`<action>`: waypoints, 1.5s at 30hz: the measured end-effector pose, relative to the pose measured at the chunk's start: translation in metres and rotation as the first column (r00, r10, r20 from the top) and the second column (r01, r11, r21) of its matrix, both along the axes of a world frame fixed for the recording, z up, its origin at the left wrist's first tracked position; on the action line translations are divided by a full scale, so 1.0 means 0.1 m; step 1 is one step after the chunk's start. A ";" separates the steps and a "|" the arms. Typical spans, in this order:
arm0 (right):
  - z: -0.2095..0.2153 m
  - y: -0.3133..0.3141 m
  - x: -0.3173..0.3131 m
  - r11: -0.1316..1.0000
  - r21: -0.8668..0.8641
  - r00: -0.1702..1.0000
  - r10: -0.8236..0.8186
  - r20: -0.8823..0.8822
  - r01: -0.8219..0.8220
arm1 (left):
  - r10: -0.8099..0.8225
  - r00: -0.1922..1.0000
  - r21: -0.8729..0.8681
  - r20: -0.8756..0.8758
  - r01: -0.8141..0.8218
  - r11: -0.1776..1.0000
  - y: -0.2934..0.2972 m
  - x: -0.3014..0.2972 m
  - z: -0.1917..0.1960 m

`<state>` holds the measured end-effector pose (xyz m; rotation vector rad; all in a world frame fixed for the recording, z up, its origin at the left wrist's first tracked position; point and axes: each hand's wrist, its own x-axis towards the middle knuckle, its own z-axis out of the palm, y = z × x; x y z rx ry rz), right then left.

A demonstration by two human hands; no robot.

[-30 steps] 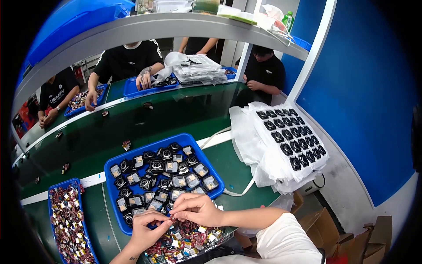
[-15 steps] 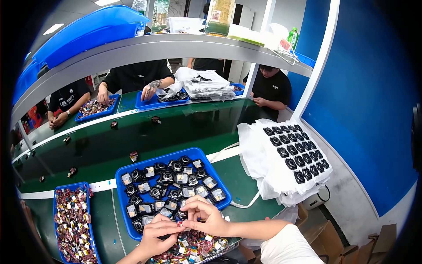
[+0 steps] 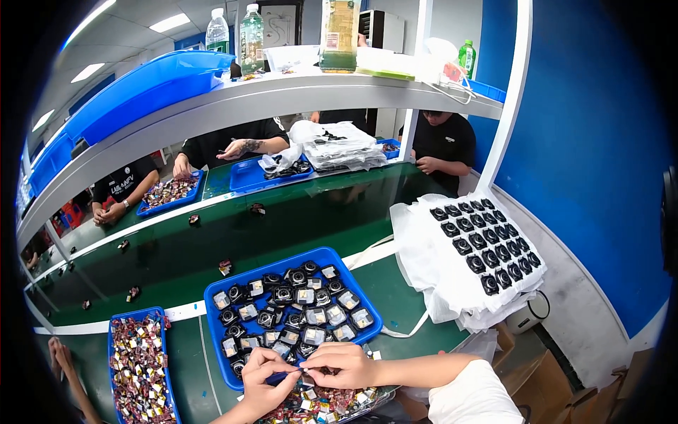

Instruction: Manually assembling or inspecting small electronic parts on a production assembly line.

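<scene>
Green worktable [image 3: 395,297] runs along a long line, with other people busy at blue trays on the far side. Close to the person, the left hand [image 3: 265,381] and the right hand [image 3: 346,364] meet over a clear tray of small parts [image 3: 332,404] – both pinch one tiny piece [image 3: 305,368] between the fingertips, probably held low and near so it can be seen well. It looks small and pale; more I cannot tell. Just behind is a blue tray [image 3: 215,300] of dark round parts in rows, within easy reach. To the right, white sheets [image 3: 424,261] carry black parts in a neat grid – perhaps for counting
</scene>
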<state>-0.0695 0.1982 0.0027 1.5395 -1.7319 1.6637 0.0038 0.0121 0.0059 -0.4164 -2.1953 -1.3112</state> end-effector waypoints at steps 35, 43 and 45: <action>0.02 0.09 -0.11 0.851 0.131 0.580 0.227 0.782 -0.509 | -0.229 0.963 0.052 0.143 0.224 0.973 -0.08 -0.06 0.01; 0.01 0.11 -0.16 0.942 0.140 0.824 0.187 0.535 -0.305 | -0.372 0.899 0.397 0.232 0.262 0.880 -0.12 -0.10 -0.06; 0.03 0.11 -0.22 0.931 0.159 0.861 0.225 0.456 -0.328 | -0.389 0.894 0.537 0.223 0.221 0.814 -0.15 -0.11 -0.07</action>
